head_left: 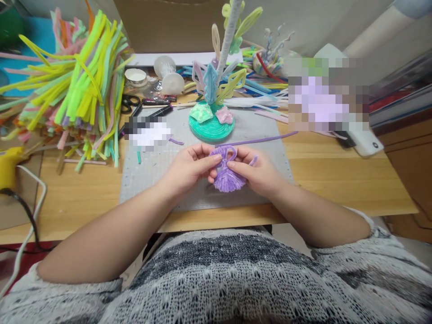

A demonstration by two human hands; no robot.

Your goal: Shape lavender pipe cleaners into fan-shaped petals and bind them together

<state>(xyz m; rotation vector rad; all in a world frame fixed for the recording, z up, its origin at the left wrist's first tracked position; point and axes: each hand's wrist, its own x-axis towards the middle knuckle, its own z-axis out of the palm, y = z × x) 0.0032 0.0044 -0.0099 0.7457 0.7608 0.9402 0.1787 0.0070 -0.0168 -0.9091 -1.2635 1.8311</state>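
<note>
Between my two hands is a purple pipe-cleaner piece (230,179), fan-shaped at the bottom with a small loop and a loose end at the top. My left hand (195,164) pinches it from the left, thumb across its narrow middle. From the other side my right hand (254,168) grips it with thumb and fingers. Just beyond the hands, a long purple pipe cleaner (259,138) lies across the grey cutting mat (151,180). A green round base (211,128) bears a wrapped stem with pastel looped shapes, a green star and a pink star.
A big bundle of colourful pipe cleaners (81,85) fills the left. Near it are black scissors (130,103), markers (155,116) and a yellow glue gun (8,168) with its cable. A white device (362,137) stands at the right; more pipe cleaners lie behind the base.
</note>
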